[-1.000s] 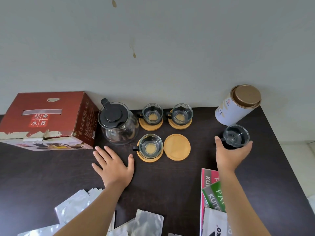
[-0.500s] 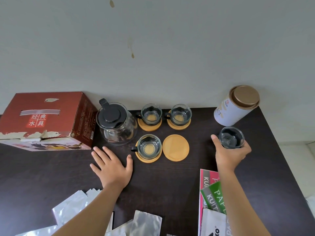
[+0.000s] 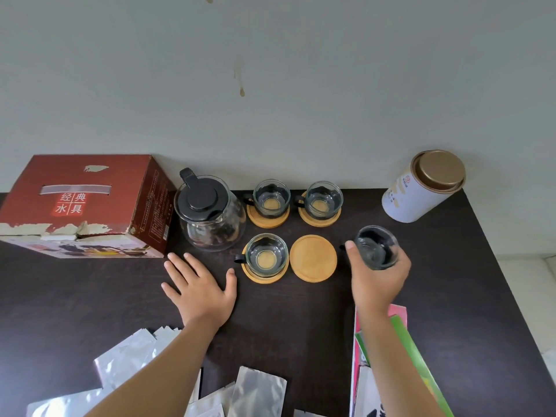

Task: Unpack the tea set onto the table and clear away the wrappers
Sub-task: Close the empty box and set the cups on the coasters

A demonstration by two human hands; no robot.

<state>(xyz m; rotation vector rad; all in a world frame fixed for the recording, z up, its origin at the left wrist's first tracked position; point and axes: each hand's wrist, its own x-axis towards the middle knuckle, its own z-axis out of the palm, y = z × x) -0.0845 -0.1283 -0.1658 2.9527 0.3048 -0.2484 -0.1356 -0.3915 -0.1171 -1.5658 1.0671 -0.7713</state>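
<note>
My right hand [image 3: 376,278] grips a small glass cup [image 3: 376,246] with a black handle, held just right of a bare wooden coaster [image 3: 313,258]. Three more glass cups stand on wooden coasters: one at front left [image 3: 266,255], two at the back [image 3: 271,197] [image 3: 323,200]. A glass teapot [image 3: 210,213] with a black lid stands left of them. My left hand [image 3: 200,287] rests flat on the dark table [image 3: 60,296], fingers spread, in front of the teapot. Several silver foil wrappers [image 3: 126,359] lie at the near edge.
A torn red cardboard box [image 3: 81,206] sits at the back left against the wall. A white tea canister [image 3: 421,188] with a gold lid stands at the back right. Colourful paper packets [image 3: 400,335] lie under my right forearm. The table's right edge runs close by.
My right hand has carried the glass cup leftward, from near the canister to just beside the bare coaster. My left hand has stayed flat on the table.
</note>
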